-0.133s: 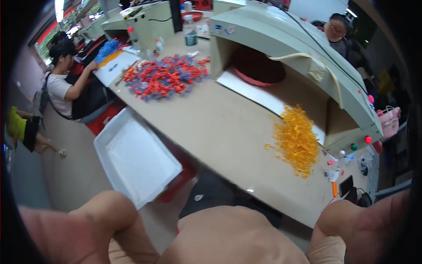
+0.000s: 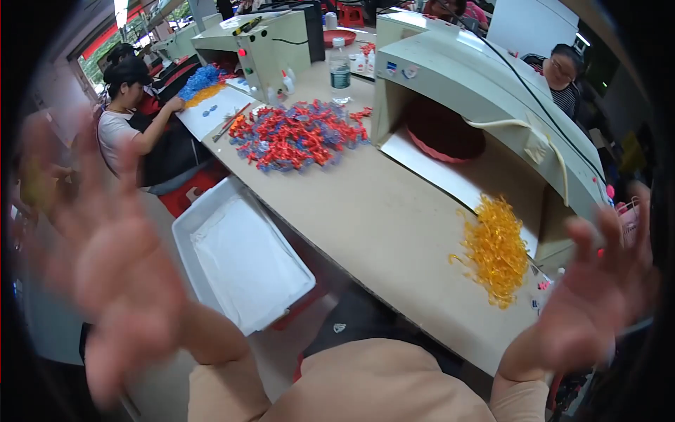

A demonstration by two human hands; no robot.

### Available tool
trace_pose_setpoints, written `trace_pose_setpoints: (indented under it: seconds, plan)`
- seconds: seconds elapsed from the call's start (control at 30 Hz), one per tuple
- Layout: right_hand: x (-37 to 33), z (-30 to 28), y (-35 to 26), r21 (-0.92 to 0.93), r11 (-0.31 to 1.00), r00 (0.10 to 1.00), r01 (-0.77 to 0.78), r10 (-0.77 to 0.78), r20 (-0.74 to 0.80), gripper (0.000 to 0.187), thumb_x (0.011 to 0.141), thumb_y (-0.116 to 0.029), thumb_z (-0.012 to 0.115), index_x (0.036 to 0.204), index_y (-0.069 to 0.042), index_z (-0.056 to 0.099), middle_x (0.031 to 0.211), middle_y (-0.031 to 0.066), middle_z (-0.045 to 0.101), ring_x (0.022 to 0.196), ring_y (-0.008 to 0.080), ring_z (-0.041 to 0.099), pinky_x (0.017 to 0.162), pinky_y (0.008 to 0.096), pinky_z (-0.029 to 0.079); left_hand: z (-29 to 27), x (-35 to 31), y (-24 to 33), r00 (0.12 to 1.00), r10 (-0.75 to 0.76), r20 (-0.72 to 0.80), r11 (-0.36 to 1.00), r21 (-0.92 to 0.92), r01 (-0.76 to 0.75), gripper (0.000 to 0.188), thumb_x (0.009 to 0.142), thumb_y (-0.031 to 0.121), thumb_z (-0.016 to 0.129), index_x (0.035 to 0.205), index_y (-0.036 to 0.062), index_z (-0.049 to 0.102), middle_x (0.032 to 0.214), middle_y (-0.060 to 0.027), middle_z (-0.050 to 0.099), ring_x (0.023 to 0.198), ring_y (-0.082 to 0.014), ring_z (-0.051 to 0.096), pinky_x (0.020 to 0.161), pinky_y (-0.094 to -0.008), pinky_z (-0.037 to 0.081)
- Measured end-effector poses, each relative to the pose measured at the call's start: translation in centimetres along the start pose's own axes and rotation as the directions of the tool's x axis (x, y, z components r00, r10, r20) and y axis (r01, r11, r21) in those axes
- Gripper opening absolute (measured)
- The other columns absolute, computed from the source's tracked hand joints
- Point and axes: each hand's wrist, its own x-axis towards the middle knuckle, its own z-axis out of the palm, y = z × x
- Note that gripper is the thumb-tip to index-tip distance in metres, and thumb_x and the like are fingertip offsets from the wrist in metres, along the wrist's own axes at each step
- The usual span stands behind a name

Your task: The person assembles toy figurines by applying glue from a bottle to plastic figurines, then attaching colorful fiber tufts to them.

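Both of my hands are raised close to the camera, blurred by motion, and nothing is in them. My left hand is spread on the left side, in front of the floor and left of a white plastic tub. On the right, my right hand has its fingers apart, past a heap of small yellow translucent plastic pieces on the table. Farther left on the table lies a larger heap of red and bluish clear plastic pieces. Neither hand touches a heap.
A pale green hooded machine stands on the table, with a dark red round tray in its opening. A clear bottle stands behind the red heap. One co-worker sits at the far left; another person is behind the machine.
My hands have risen from the lower corners into fuller view, with fingers now spread. The table and its things have shifted slightly right and down in the picture.
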Motion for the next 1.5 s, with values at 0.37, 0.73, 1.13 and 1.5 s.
trace_pose_setpoints:
  seconds: [0.37,0.73,1.13,1.5]
  plan:
    - [2.1,40.1,23.9,-0.105,0.879,0.669,-0.465,0.427,0.608,0.062,0.095,-0.052,0.042,0.139,-0.008,0.044,0.143,0.0209,0.039,0.134,0.0356,0.035,0.111,0.0417,0.027,-0.4,-20.7,-24.8,0.522,-0.745,-0.414,0.093,0.711,0.697,0.126,0.059,0.049,0.086,0.152,0.014,0.009,0.154,-0.0277,0.003,0.14,-0.0468,0.016,0.114,-0.051,0.018]
    - [3.4,49.8,34.4,-0.702,0.499,0.319,-0.507,0.866,0.385,0.071,0.089,-0.067,0.036,0.137,-0.017,0.052,0.155,0.0167,0.023,0.141,0.0406,0.016,0.112,0.0569,0.015,-0.6,-20.9,-28.1,0.515,-0.75,-0.416,-0.024,0.794,0.608,0.124,0.056,0.057,0.084,0.152,0.0176,0.016,0.151,-0.0256,0.013,0.133,-0.0449,0.03,0.107,-0.0578,0.023]
    - [2.2,48.4,33.6,-0.541,0.649,0.166,-0.535,0.709,0.686,0.088,0.078,-0.08,0.042,0.125,-0.009,0.061,0.125,0.0198,0.059,0.115,0.0328,0.056,0.095,0.0398,0.043,0.0,-20.7,-29.6,0.51,-0.738,-0.442,0.046,0.721,0.692,0.119,0.057,0.059,0.082,0.15,0.0187,0.019,0.147,-0.0267,0.021,0.132,-0.045,0.031,0.105,-0.0551,0.025]
    - [-0.1,43.0,27.5,-0.275,0.595,0.199,-0.755,0.608,0.769,0.058,0.076,-0.046,0.068,0.115,-0.004,0.057,0.103,0.012,0.065,0.092,0.0201,0.061,0.08,0.0325,0.049,1.5,-20.9,-29.1,0.521,-0.677,-0.521,0.12,0.619,0.776,0.086,0.066,0.053,0.081,0.137,0.0217,0.044,0.149,-0.0222,0.018,0.134,-0.0438,0.027,0.108,-0.0556,0.022]
